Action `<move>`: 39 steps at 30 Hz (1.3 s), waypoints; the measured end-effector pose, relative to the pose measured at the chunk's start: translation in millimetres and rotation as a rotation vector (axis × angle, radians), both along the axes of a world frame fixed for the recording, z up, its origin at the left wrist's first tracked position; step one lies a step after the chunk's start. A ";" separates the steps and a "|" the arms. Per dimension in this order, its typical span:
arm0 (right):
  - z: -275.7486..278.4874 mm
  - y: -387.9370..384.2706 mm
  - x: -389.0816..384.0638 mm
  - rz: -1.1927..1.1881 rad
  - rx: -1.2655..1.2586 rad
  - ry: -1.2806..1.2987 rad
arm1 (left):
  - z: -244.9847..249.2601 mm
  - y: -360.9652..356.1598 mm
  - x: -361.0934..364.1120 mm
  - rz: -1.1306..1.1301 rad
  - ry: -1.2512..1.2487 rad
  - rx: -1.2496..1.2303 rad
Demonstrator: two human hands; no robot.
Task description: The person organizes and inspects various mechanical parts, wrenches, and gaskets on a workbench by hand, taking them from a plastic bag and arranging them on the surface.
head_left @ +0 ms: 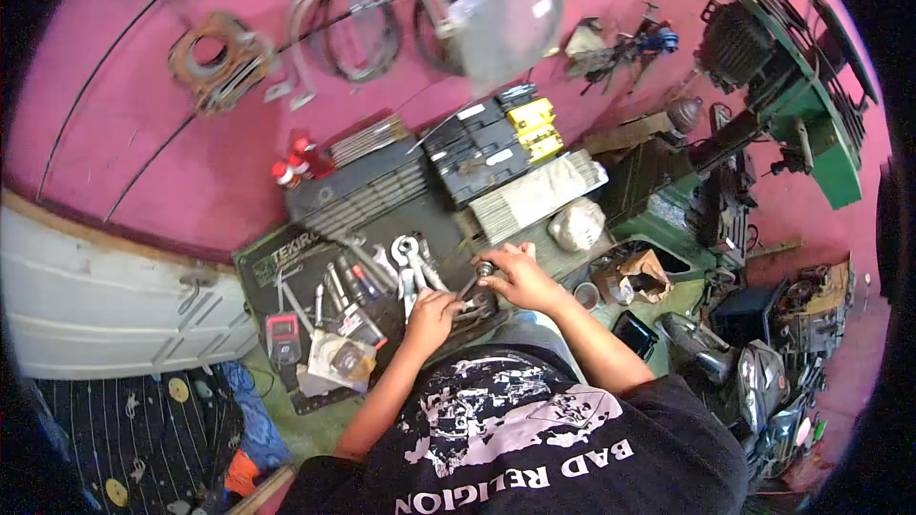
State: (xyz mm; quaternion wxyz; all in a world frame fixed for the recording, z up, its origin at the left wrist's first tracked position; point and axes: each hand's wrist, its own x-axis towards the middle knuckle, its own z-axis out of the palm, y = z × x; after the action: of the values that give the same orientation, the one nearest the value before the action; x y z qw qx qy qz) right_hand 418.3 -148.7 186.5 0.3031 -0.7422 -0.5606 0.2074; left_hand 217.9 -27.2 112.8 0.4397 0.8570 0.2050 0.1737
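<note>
My right hand [523, 278] is closed around the round metal head of a ratchet-like tool [485, 269], whose thin shaft slants down toward my left hand. Close to a dark metal part [481, 303] at the bench's near edge, my left hand [434, 317] has its fingers curled together; what they grip is hidden. Just beyond my left hand lie several steel wrenches [405, 253], one with a large ring end. To its left are screwdrivers [363, 278], a red-and-black meter [283, 339] and a clear packet with a round part [341, 360].
A grey toolbox [358, 186], a black case with yellow pieces [477, 148] and a white ribbed box [539, 195] line the back. A wrapped white bundle [577, 224] sits right of them. The green drill press [811, 124] stands at right, above motorcycle parts [763, 381].
</note>
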 end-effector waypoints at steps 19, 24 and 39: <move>207.5 -19.2 391.7 -0.326 0.301 -0.921 | 198.0 15.9 530.0 -0.037 -0.468 0.455; 195.6 17.7 462.0 -0.278 0.250 -0.942 | 206.4 34.8 586.1 0.064 -0.312 0.428; 76.6 45.3 482.6 -0.397 0.133 -1.173 | 134.3 31.6 589.1 0.112 -0.164 0.532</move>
State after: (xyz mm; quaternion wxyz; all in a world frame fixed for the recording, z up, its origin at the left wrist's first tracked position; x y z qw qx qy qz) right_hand 900.9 -103.4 263.1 0.0229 -0.8022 -0.4966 -0.3306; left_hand 806.9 4.3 247.1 0.2041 0.9127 0.1630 0.3143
